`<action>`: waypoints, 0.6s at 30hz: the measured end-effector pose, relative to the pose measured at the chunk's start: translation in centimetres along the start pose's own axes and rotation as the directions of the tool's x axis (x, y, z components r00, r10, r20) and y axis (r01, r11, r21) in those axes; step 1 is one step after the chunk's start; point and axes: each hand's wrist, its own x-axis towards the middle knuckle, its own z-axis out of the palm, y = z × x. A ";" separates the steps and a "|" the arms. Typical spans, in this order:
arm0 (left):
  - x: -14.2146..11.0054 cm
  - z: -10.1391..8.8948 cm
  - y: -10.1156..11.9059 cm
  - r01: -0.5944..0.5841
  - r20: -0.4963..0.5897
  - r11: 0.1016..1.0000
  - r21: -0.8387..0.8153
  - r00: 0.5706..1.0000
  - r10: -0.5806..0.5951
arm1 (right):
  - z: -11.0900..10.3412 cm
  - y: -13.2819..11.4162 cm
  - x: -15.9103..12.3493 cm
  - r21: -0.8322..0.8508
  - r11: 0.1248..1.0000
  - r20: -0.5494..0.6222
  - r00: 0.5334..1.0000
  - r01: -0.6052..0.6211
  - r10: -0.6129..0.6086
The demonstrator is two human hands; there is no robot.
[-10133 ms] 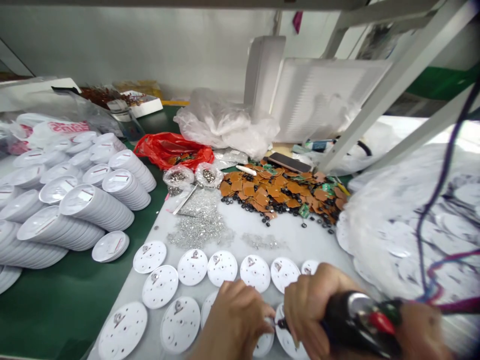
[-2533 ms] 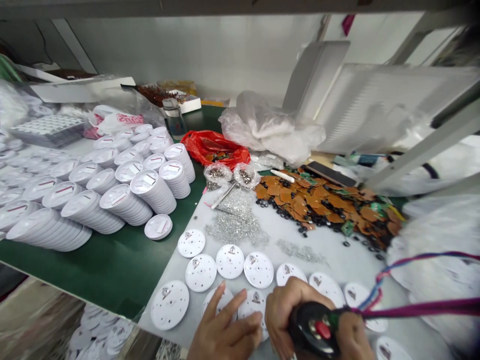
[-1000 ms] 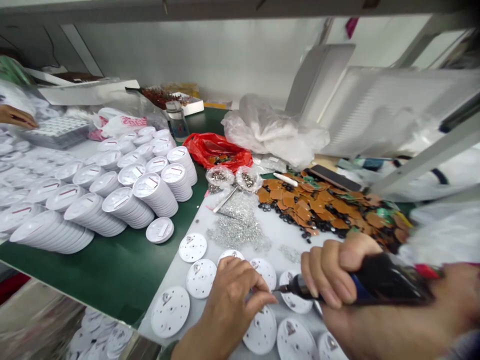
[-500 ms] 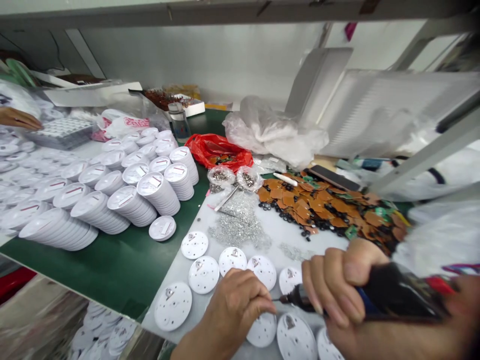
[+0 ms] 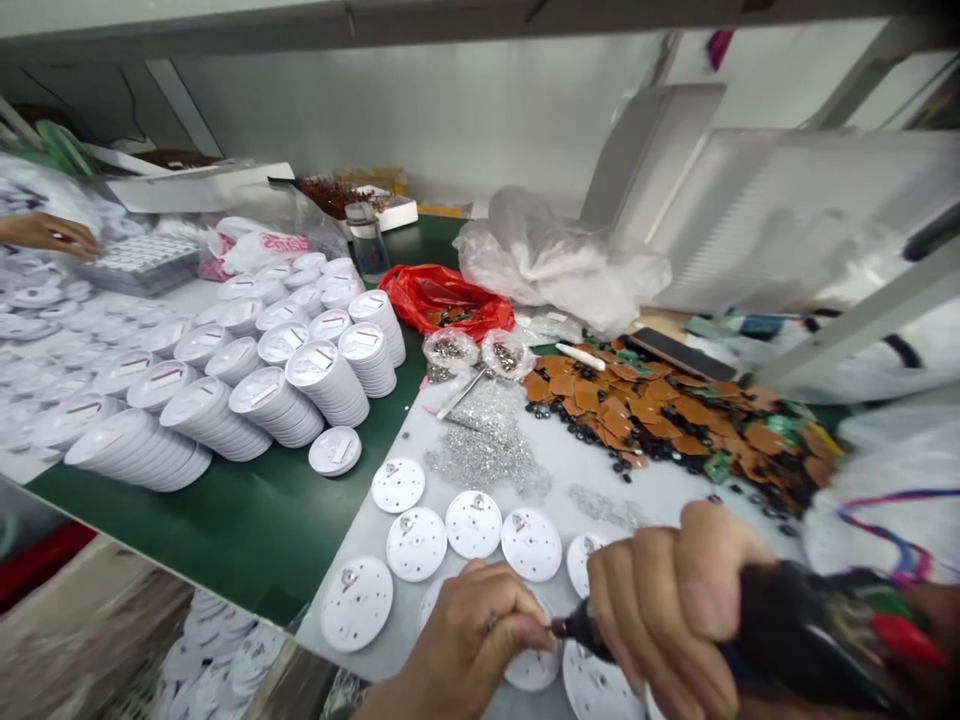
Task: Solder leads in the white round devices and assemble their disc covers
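My right hand [image 5: 667, 605] is wrapped round a black power screwdriver [image 5: 802, 635], which points left. Its tip meets the pinched thumb and fingertips of my left hand [image 5: 476, 630]; whatever they hold is too small or hidden to name. Beneath my left fingers lies a white round disc [image 5: 534, 670], partly covered. Around my hands more white discs with small holes rest on the pale work surface, among them one disc [image 5: 531, 545] just behind and another [image 5: 356, 603] to the left. Several of them carry a small metal piece near the rim.
Small silvery parts [image 5: 487, 445] lie spread behind the discs. Brown and green board pieces [image 5: 637, 395] are heaped at right. Stacks of white round covers [image 5: 259, 400] crowd the green mat [image 5: 262, 530]. A red bag [image 5: 442, 300] sits farther back. Another person's hand [image 5: 52, 233] shows at far left.
The screwdriver has come closer to my left fingertips, and its tip now reaches them. My left hand has shifted slightly down and right, still pinched. The whole view has moved a little.
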 end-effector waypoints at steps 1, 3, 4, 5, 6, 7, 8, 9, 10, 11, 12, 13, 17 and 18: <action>-0.1 -0.1 0.0 -0.001 -0.002 1.000 0.019 1.000 0.001 | 0.1 0.0 0.1 0.000 1.000 -0.001 1.000 -0.008 0.008; -0.3 -0.3 -0.1 -0.040 0.011 0.996 0.076 0.999 0.039 | 0.7 0.0 0.4 0.028 0.999 -0.036 0.999 -0.032 0.033; -0.4 -0.4 -0.1 -0.079 0.022 0.990 0.114 0.997 0.077 | 1.0 0.0 0.6 0.052 0.997 -0.052 0.997 -0.048 0.050; -0.5 -0.4 -0.1 -0.121 0.030 0.981 0.152 0.993 0.118 | 1.3 -0.1 0.7 0.076 0.996 -0.073 0.995 -0.056 0.062; -0.5 -0.5 -0.1 -0.154 0.031 0.970 0.186 0.988 0.151 | 1.6 -0.1 0.9 0.096 0.994 -0.089 0.994 -0.056 0.065; -0.5 -0.5 -0.1 -0.172 0.024 0.962 0.210 0.985 0.171 | 1.7 0.0 1.0 0.111 0.993 -0.101 0.993 -0.047 0.058; -0.5 -0.6 -0.1 -0.171 0.010 0.959 0.225 0.985 0.173 | 1.8 0.0 1.0 0.120 0.992 -0.105 0.994 -0.029 0.042; -0.5 -0.7 -0.1 -0.157 -0.005 0.960 0.231 0.987 0.163 | 1.8 0.1 1.0 0.124 0.992 -0.118 0.993 -0.003 0.018; -0.5 -0.9 -0.1 -0.139 -0.018 0.961 0.238 0.989 0.148 | 1.7 0.1 1.1 0.121 0.993 -0.132 0.991 0.015 0.001; -0.6 -1.0 0.0 -0.127 -0.027 0.957 0.260 0.990 0.139 | 1.5 0.2 1.1 0.113 0.993 -0.145 0.989 0.020 -0.003; -0.9 -1.2 0.0 -0.125 -0.031 0.944 0.304 0.989 0.141 | 1.3 0.3 1.1 0.100 0.995 -0.150 0.989 0.012 0.003; -1.3 -1.4 -0.1 -0.134 -0.029 0.920 0.368 0.987 0.156 | 1.0 0.4 1.2 0.081 0.997 -0.139 0.990 -0.008 0.019; -3.9 -1.1 -0.4 -0.234 0.013 0.724 0.649 0.955 0.297 | 0.2 1.8 1.5 -0.019 1.000 -0.088 0.996 -0.015 0.013; -4.5 -0.8 -0.5 -0.250 0.041 0.670 0.699 0.949 0.312 | 0.2 2.5 1.6 -0.040 0.999 -0.103 0.995 0.005 -0.009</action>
